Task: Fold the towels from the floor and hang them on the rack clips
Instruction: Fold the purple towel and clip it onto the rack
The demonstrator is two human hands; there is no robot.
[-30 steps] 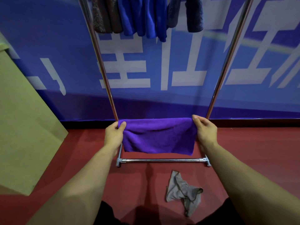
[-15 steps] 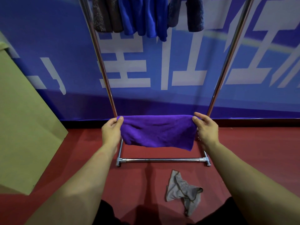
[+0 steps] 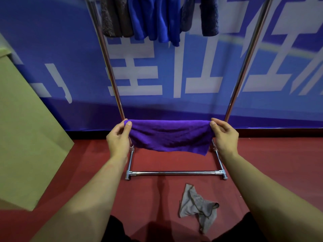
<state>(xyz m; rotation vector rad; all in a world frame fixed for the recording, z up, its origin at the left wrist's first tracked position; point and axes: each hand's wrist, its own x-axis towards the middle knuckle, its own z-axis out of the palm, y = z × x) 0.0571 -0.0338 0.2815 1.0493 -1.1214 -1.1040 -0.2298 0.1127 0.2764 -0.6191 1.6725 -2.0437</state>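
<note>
Now — purple towel point(image 3: 168, 137) taut between left hand point(image 3: 118, 138) and right hand point(image 3: 224, 137) grips.

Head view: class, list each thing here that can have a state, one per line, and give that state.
Purple towel: folded over, held off the floor by both ends.
Left hand: pinches the towel's left end.
Right hand: pinches its right end.
Grey towel: crumpled on the floor, unfolded.
Hung towels: hanging from the rack's top; clips out of view.
Rack: standing upright.
</note>
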